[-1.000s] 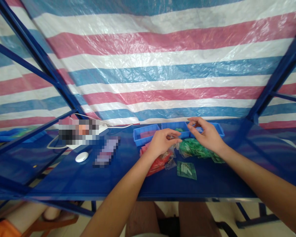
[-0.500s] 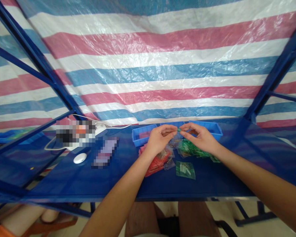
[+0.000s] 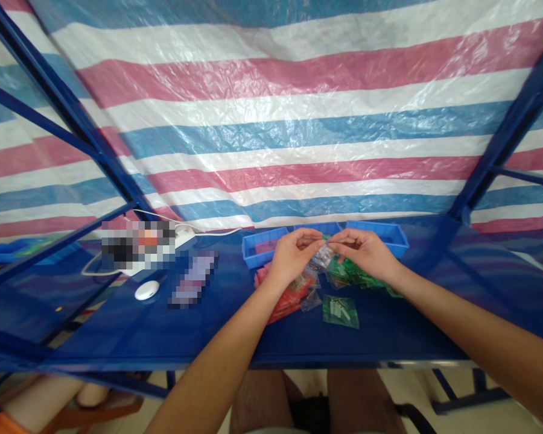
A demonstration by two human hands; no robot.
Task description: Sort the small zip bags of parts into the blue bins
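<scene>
My left hand (image 3: 297, 250) and my right hand (image 3: 361, 250) meet above the piles, fingertips closed in a pinch on a small plastic bag (image 3: 324, 243). The fingers partly cover it, and its contents are hard to make out. Below my left hand is a heap of red bags (image 3: 286, 299). Clear bags (image 3: 311, 299) lie beside that heap. Under my right hand spreads a pile of green bags (image 3: 350, 273). Closer to the table's front, one green bag (image 3: 341, 311) with pale strips and thin brass-coloured pieces inside lies flat.
Three blue bins stand behind my hands: a left bin (image 3: 252, 260), a middle bin (image 3: 317, 228) and a right bin (image 3: 400, 236). Left on the blue table (image 3: 235, 337) are a white round case (image 3: 147, 290), a blurred-out flat object (image 3: 193, 279) and cables. Another person's leg (image 3: 45, 401) shows lower left.
My fingertips have shifted slightly at the pinch. The green bit between them shows less plainly, and clear plastic shows below it. The bins and piles stay put.
</scene>
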